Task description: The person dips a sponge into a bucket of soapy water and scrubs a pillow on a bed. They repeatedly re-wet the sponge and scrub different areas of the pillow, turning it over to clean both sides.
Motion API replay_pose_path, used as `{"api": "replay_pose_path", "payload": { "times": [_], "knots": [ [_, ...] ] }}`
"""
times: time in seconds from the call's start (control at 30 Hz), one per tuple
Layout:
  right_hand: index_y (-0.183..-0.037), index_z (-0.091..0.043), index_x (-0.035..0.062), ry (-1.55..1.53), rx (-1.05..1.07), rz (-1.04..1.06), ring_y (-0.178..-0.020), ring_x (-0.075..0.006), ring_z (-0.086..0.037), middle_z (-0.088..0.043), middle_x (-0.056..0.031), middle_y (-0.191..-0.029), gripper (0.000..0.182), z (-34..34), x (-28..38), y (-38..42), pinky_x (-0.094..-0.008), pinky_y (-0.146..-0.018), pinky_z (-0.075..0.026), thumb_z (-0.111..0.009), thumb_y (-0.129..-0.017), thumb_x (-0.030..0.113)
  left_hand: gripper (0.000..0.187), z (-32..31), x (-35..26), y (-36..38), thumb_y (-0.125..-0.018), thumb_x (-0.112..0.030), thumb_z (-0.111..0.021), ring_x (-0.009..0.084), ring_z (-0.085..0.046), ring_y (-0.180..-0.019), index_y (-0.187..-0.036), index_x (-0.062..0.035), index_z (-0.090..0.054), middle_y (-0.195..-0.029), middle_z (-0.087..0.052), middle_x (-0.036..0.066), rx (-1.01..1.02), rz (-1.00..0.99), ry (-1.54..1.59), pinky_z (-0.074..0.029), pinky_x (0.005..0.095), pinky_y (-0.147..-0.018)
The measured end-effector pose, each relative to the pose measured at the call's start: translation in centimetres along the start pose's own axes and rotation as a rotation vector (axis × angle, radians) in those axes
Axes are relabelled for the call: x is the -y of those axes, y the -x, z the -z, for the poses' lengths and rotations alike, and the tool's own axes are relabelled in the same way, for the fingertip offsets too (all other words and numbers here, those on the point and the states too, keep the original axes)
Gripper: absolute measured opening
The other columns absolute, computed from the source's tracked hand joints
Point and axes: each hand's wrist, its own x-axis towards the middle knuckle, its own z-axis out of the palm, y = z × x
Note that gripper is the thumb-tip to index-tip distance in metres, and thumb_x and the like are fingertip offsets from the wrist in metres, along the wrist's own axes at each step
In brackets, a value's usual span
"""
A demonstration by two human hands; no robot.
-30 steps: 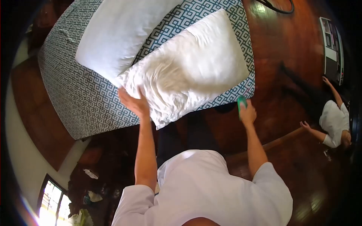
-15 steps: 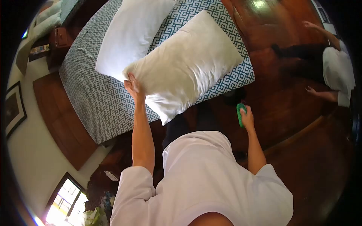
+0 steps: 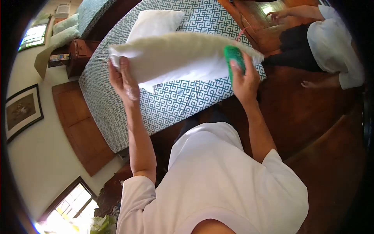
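Observation:
A white pillow (image 3: 179,56) is held up over the bed, tilted so that it looks long and narrow. My left hand (image 3: 125,80) is closed around its left end, the thumb on the near side. At the other end, my right hand (image 3: 246,80) grips a green oval brush (image 3: 233,58), which lies against the pillow or just in front of it. Whether the right fingers also hold the pillow's edge is hidden. Behind, a second white pillow (image 3: 156,24) rests on the bed (image 3: 171,103), which has a blue-and-white geometric cover.
Another person (image 3: 331,43) in a white top is at the right, one hand near the bed's far corner. A brown wooden headboard (image 3: 83,128) stands at the left, with a bedside cabinet (image 3: 80,54) beyond. Dark wooden floor (image 3: 331,156) lies at the right.
The held pillow has been lifted off the bed and tilted up. My right hand has come up from beside the bed to its right end with the brush. The other person has moved closer.

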Motion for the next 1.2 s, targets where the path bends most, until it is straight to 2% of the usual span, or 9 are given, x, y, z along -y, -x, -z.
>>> {"api": "replay_pose_path", "payload": {
  "times": [0.27,0.4,0.47,0.53,0.7,0.77,0.9,1.0,1.2],
  "knots": [
    [-0.124,-0.053,0.0068,-0.244,0.099,0.210,-0.070,-0.0315,-0.068,-0.066,-0.0122,-0.082,0.049,-8.6,16.7,0.7,-0.0469,-0.060,-0.053,-0.072,-0.080,0.018,0.039,-1.7,2.8,6.8,-0.105,-0.035,-0.053,0.0112,-0.061,-0.080,-0.107,0.0031,-0.063,-0.092,-0.067,0.005,-0.081,-0.105,-0.142,-0.049,0.0276,-0.070],
    [-0.112,-0.062,0.0077,0.438,0.118,0.216,-0.063,-0.0283,-0.067,-0.064,-0.0088,-0.071,0.043,-11.6,7.5,7.5,-0.0440,-0.052,-0.049,-0.076,-0.076,0.028,0.039,-1.6,1.2,5.9,-0.106,-0.035,-0.049,0.0115,-0.061,-0.073,-0.099,0.0007,-0.065,-0.086,-0.067,0.006,-0.132,0.004,0.028,-0.049,0.0273,-0.064],
    [-0.125,-0.059,0.0089,0.396,0.330,-0.008,-0.060,-0.0310,-0.067,-0.068,-0.0122,-0.076,0.049,-11.2,-5.9,11.8,-0.0478,-0.054,-0.051,-0.072,-0.080,0.023,0.040,-1.4,1.2,6.0,-0.106,-0.035,-0.048,0.0113,-0.060,-0.070,-0.096,-0.0003,-0.065,-0.083,-0.067,0.005,-0.152,0.054,0.083,-0.049,0.0272,-0.061],
    [-0.122,-0.061,0.0068,0.560,0.263,-0.204,-0.069,-0.0344,-0.069,-0.071,-0.0164,-0.084,0.045,-6.8,-7.1,10.6,-0.0486,-0.060,-0.053,-0.073,-0.080,0.018,0.044,-1.1,1.8,6.0,-0.107,-0.038,-0.046,0.0109,-0.058,-0.065,-0.090,-0.0012,-0.064,-0.077,-0.065,0.005,-0.099,0.026,0.054,-0.048,0.0266,-0.057],
    [-0.126,-0.061,0.0100,-0.051,-0.203,0.221,-0.078,-0.0311,-0.071,-0.073,-0.0126,-0.101,0.055,-8.6,6.6,2.2,-0.0423,-0.065,-0.056,-0.077,-0.074,0.017,0.053,-3.2,1.8,7.1,-0.106,-0.045,-0.044,0.0125,-0.060,-0.069,-0.090,0.0023,-0.063,-0.078,-0.063,0.005,-0.043,-0.019,-0.056,-0.049,0.0260,-0.060],
    [-0.124,-0.060,0.0133,-0.043,0.043,0.176,-0.075,-0.0311,-0.071,-0.069,-0.0131,-0.086,0.051,-8.0,13.0,1.2,-0.0446,-0.061,-0.056,-0.074,-0.076,0.016,0.053,-2.4,1.0,7.2,-0.106,-0.045,-0.045,0.0134,-0.060,-0.069,-0.089,0.0017,-0.062,-0.078,-0.063,0.006,-0.030,-0.031,-0.104,-0.049,0.0267,-0.059],
    [-0.127,-0.060,0.0097,0.400,0.270,0.145,-0.073,-0.0288,-0.071,-0.070,-0.0126,-0.083,0.042,-14.0,-4.9,8.7,-0.0401,-0.065,-0.059,-0.060,-0.091,0.030,0.049,-1.5,0.3,6.3,-0.104,-0.047,-0.050,0.0145,-0.063,-0.067,-0.084,-0.0029,-0.061,-0.079,-0.064,0.007,-0.063,0.007,0.021,-0.053,0.0299,-0.055],
    [-0.122,-0.063,0.0097,0.644,0.396,-0.187,-0.066,-0.0297,-0.068,-0.072,-0.0152,-0.084,0.035,-7.2,-16.1,10.9,-0.0391,-0.059,-0.056,-0.063,-0.088,0.016,0.049,-0.3,2.0,6.9,-0.104,-0.047,-0.050,0.0120,-0.062,-0.067,-0.081,-0.0048,-0.059,-0.078,-0.063,0.005,-0.095,-0.007,-0.044,-0.052,0.0284,-0.055],
    [-0.128,-0.060,0.0139,-0.116,-0.253,0.229,-0.065,-0.0297,-0.069,-0.071,-0.0093,-0.088,0.056,-9.7,6.5,4.8,-0.0429,-0.058,-0.055,-0.075,-0.074,0.020,0.050,-2.6,0.9,7.7,-0.104,-0.049,-0.048,0.0101,-0.055,-0.065,-0.079,-0.0060,-0.055,-0.075,-0.058,0.002,-0.105,0.022,-0.034,-0.049,0.0277,-0.056]
  ]
}}
